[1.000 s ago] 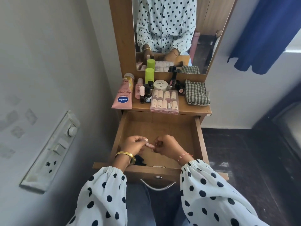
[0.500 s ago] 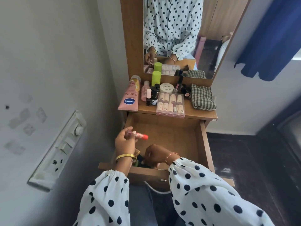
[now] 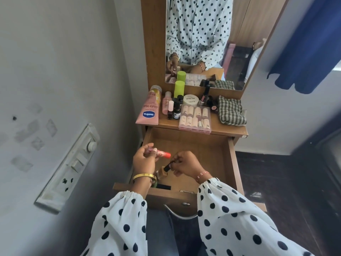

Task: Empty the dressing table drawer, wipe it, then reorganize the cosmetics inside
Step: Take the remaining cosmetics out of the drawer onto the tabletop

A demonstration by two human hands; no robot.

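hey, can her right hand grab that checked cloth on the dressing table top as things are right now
Probably not straight away. The right hand is down in the drawer, pinching a small dark-capped bottle. The checked cloth lies uncovered at the top's right end, so the path looks free once she lets go.

Two hands (image 3: 144,159) (image 3: 186,163) — one drawer (image 3: 231,159).

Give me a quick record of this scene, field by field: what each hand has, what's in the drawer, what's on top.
left hand: holds a small pink tube with a red cap
right hand: pinches the black cap of a small bottle
drawer: open, mostly bare; a few small items at its near left corner
tabletop: lotion tube, clear box of tubes, checked cloth, small bottles
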